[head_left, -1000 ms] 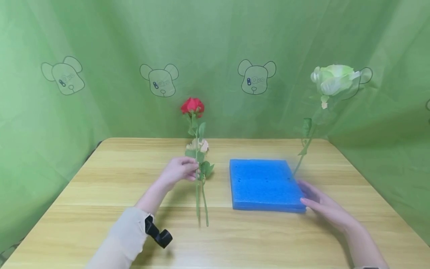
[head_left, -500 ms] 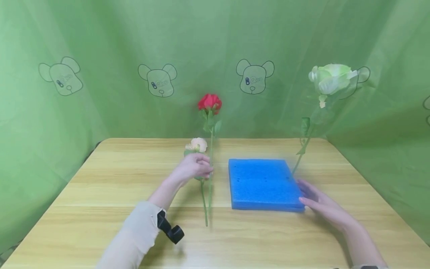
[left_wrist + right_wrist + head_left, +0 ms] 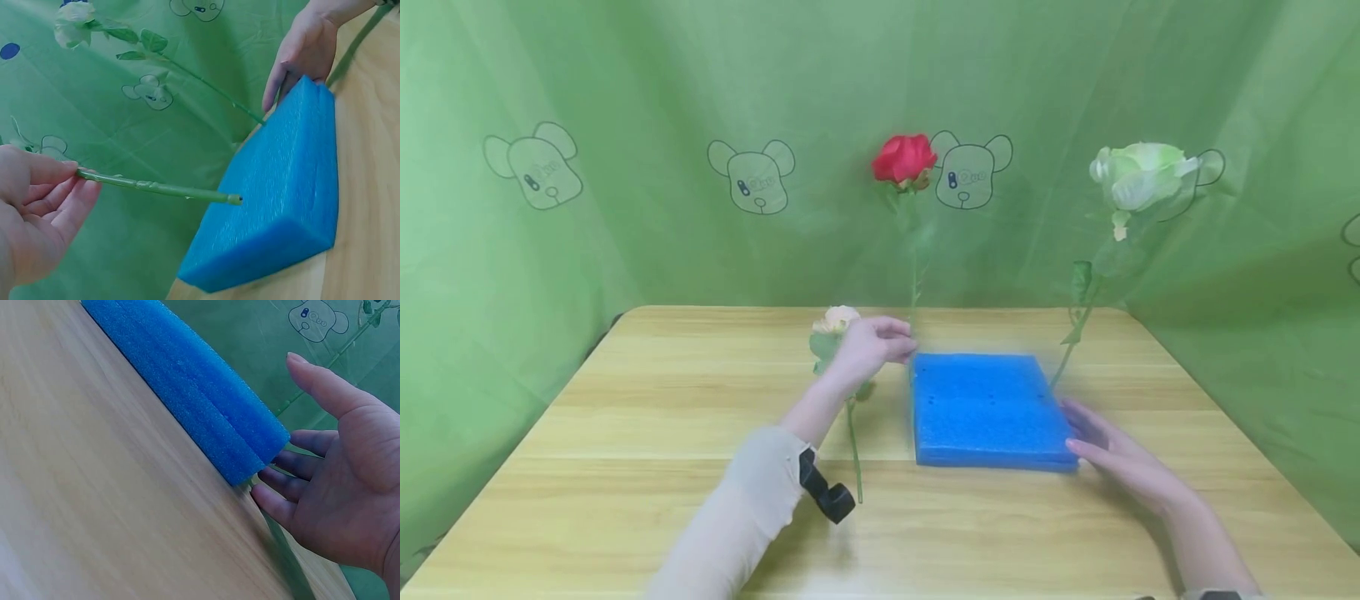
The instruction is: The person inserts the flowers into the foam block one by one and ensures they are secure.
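Observation:
My left hand point(image 3: 871, 348) pinches the green stem point(image 3: 156, 187) of a red rose point(image 3: 905, 160) between thumb and fingers. The rose stands upright by the left edge of a blue foam block point(image 3: 992, 417); in the left wrist view its cut end is above the block, apart from it. At the block's right side my right hand point(image 3: 1116, 458) rests its fingertips point(image 3: 275, 503) against the edge, fingers loosely extended. A white-green rose point(image 3: 1142, 177) stands tilted right in the block's right-hand hole. More small holes show in the block's top.
A pale pink flower point(image 3: 837, 318) lies on the wooden table point(image 3: 625, 442) left of the block, partly hidden behind my left hand. A green curtain point(image 3: 850, 75) with printed bear faces hangs behind and on both sides.
My left hand has carried the red rose rightward and up, from over the pale pink flower to the block's left edge. The right hand and the white-green rose have stayed in place.

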{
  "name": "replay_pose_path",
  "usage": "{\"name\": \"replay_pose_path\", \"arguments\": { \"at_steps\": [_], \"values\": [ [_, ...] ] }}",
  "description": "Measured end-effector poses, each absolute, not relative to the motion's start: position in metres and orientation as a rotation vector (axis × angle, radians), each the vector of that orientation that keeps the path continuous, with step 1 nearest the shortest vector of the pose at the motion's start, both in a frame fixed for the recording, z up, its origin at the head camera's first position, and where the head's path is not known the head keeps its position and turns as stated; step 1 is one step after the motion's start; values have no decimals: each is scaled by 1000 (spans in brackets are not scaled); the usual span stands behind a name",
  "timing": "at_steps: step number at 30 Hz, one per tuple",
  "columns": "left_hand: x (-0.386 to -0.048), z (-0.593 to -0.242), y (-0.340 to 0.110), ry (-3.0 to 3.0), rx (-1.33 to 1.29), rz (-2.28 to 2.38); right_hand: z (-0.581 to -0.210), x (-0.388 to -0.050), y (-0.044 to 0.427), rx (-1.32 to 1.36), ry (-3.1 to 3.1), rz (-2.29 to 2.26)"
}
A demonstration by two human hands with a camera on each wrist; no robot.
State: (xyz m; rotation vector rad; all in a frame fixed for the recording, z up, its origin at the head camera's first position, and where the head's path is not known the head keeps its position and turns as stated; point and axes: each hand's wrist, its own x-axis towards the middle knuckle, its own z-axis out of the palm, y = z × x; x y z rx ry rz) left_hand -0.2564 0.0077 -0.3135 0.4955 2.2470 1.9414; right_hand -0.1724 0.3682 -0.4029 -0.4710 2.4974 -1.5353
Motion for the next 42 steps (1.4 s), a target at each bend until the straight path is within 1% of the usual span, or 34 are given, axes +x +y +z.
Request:
{"name": "replay_pose_path", "arguments": {
  "at_steps": [10,18,24,33,42],
  "values": [
    [-261,-304,50,2218,506,2070,-406,-172,370,-451,2479,-1559],
    [-264,-306,78,2306,607,2050,-407,-170,370,-453,2490,-1555],
    [-263,-307,96,2313,593,2067,-407,-170,370,-411,2502,-1539],
    [-264,-315,115,2346,626,2071,-404,-173,369,-395,2505,-1532],
    [-264,-319,123,2518,677,1924,-404,-173,367,-428,2486,-1564]
  ]
}}
